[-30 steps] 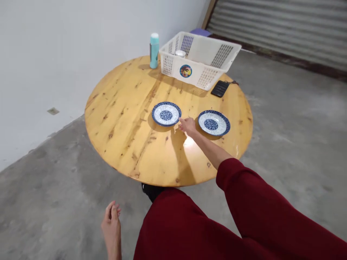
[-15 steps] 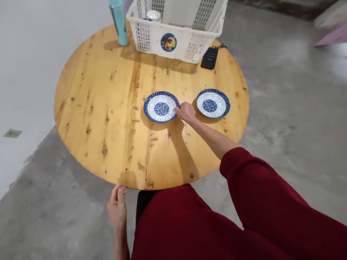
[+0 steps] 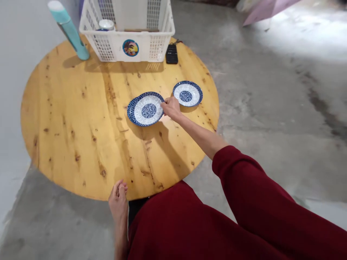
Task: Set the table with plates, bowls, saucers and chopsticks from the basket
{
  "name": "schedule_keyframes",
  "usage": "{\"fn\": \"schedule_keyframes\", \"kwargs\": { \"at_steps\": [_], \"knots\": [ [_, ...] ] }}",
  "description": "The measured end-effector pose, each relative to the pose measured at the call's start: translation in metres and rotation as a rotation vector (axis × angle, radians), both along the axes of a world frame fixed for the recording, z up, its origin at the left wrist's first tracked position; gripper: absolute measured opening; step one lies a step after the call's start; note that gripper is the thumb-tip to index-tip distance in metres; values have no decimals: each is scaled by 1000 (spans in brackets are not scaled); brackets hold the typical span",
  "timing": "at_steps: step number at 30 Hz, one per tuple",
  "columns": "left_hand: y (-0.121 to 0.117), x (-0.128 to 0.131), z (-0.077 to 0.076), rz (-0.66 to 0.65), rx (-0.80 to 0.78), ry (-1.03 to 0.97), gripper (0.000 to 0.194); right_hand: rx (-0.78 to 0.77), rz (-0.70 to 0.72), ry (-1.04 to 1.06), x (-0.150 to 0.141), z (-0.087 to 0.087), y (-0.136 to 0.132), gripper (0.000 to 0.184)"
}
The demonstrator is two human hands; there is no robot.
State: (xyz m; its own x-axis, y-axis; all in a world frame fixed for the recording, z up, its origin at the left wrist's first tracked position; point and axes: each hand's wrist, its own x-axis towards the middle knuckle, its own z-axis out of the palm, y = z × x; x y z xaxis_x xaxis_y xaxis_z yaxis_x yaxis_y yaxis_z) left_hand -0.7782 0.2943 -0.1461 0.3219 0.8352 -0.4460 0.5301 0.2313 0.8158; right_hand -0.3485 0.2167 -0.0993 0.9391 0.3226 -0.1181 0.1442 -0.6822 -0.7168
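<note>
My right hand (image 3: 171, 107) pinches the right rim of a blue-and-white patterned plate (image 3: 149, 110) over the wooden table. On the left this plate's blue border looks doubled, as if another plate's rim shows from beneath. A second blue-and-white plate (image 3: 185, 95) lies flat just beyond my right hand, to the right. At the near table edge, my left hand (image 3: 118, 196) is loosely closed with its fingers curled, and nothing shows in it.
On the round wooden table (image 3: 67, 144), a white plastic basket (image 3: 151, 47) with a white bowl (image 3: 106, 24) inside stands at the back. A turquoise bottle (image 3: 72, 36) is left of it; a black phone-like object (image 3: 171, 54) lies to its right.
The view has turned to the right. My right hand has raised the plate slightly and shifted it toward the right-hand plate; a second rim now shows at its left. My left hand stays curled.
</note>
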Motion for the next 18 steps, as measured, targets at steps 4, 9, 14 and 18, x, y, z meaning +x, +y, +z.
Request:
{"fn": "schedule_keyframes", "kwargs": {
  "at_steps": [4, 9, 14, 18],
  "knots": [
    [45, 20, 6, -233, -5, -69, 56, 287, -181, 108, -60, -2, -26, 20],
    [78, 64, 12, -545, -76, -208, 64, 478, -325, 191, -165, -20, -65, 24],
    [67, 101, 4, -809, -161, -258, 59, 441, -486, 180, -240, -49, -84, 33],
    [54, 119, -10, -957, -60, -299, 37, 435, -590, 161, -261, -73, -90, 34]
  ]
}}
